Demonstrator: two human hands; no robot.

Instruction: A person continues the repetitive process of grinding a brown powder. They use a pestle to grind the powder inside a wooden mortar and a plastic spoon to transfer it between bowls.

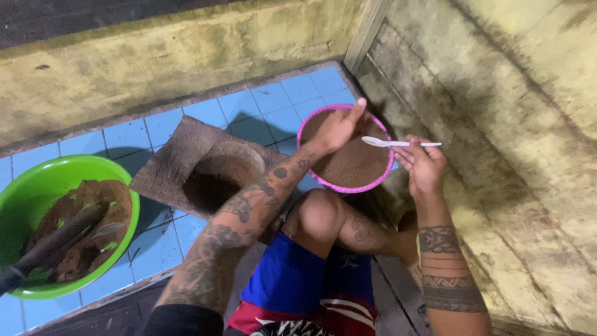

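Observation:
My left hand (336,127) reaches over a pink-rimmed bowl (311,121) of brown powder, with its fingers on the bowl's far rim. My right hand (423,163) is at the bowl's right edge and holds a white plastic spoon (388,142) by the handle; the spoon's scoop hovers over the powder. Both forearms are tattooed. My bent knee (320,214) sits just below the bowl.
A stone slab with a round hollow (217,171) lies on the blue tiled floor (273,99) left of the bowl. A green bowl (37,180) of brown mash with a dark utensil stands at far left. Stained concrete walls (497,93) close in behind and to the right.

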